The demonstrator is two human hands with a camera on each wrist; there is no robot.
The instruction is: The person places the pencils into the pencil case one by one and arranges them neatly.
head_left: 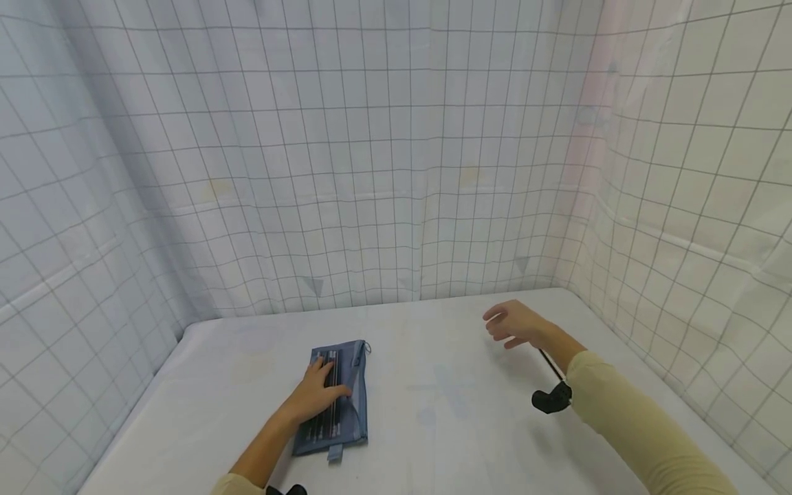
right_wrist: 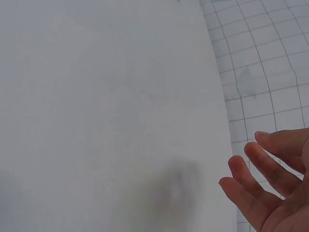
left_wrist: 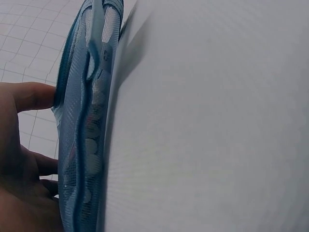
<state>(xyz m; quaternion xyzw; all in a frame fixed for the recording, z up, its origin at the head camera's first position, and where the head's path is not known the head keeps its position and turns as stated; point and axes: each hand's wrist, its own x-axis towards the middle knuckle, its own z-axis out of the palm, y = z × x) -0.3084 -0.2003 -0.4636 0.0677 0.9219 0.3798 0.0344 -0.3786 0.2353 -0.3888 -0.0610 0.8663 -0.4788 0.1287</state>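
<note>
A blue mesh zip pouch (head_left: 361, 419) lies on the table, with several dark, slim sticks showing through its top. My left hand (head_left: 314, 395) rests on it with fingers spread across the mesh and the thumb toward the zipper side. In the left wrist view the pouch (left_wrist: 87, 145) appears edge-on, rounded pale ends showing through the mesh, and the fingertips of my left hand (left_wrist: 24, 159) meet its upper face. Off to the right, my right hand (head_left: 513, 323) hovers over the table with loosely bent fingers. Nothing is between those fingers in the right wrist view, where the hand (right_wrist: 275, 188) shows at lower right.
The white table (head_left: 427, 385) carries the pouch on its left half. White curtains with a grid pattern (head_left: 383, 172) enclose the back and both sides. A black wrist device (head_left: 551, 399) sits at the right sleeve.
</note>
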